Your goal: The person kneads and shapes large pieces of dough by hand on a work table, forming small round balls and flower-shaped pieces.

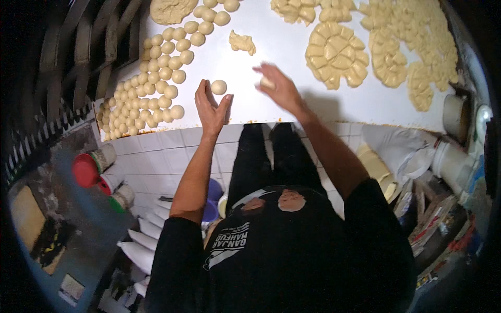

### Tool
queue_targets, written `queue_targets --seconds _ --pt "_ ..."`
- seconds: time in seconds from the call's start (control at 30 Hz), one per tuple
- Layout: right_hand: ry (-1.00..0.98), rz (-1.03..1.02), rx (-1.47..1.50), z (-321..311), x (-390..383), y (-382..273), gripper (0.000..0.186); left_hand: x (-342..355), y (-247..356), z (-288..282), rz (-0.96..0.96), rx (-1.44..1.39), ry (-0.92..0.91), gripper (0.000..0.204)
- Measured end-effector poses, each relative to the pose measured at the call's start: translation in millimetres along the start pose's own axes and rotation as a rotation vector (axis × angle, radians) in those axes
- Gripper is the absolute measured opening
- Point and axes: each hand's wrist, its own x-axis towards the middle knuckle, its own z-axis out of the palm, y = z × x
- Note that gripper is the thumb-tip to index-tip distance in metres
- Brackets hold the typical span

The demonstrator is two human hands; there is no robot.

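Note:
At the table's near side my left hand [211, 110] is open, thumb and fingers apart. A smooth, round dough ball [218, 87] sits just beyond its palm, between the thumb and fingertips. To the right, my right hand [282, 92] is slightly blurred and curls over a pale piece of dough [267, 82], partly hidden by the fingers. A ragged scrap of dough [242, 43] lies farther back between the two hands. Rows of finished-looking dough balls [166, 73] cover the table's left part.
The white table [209, 117] has a worn, rusty front edge. Cut rounds of dough [337, 55] spread over its right side, and a large dough mass [173, 10] lies at the back left. Dark slatted racks [83, 57] stand left. Red buckets [86, 170] and white sacks [138, 254] are below.

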Motion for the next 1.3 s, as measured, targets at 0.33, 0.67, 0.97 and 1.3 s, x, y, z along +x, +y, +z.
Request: queue_targets --seconds 0.33,0.67,0.97,1.3 --pt "-0.417 0.130 -0.724 -54.4 42.4 -49.8 0.039 26.2 12.0 -4.5 0.157 0.114 -0.155 0.051" --pt "0.404 -0.042 -0.622 -0.7 162.7 -70.9 0.031 47.9 39.1 28.5 0.505 -0.166 -0.460 0.058" --pt "0.253 -0.245 -0.895 20.2 77.1 0.2 0.029 41.5 -11.0 -42.4 -0.015 -0.182 -0.344 0.045" --pt "0.174 -0.179 -0.803 -9.4 50.9 -10.2 0.030 -64.9 45.1 -41.1 -0.073 0.017 -0.147 0.034"
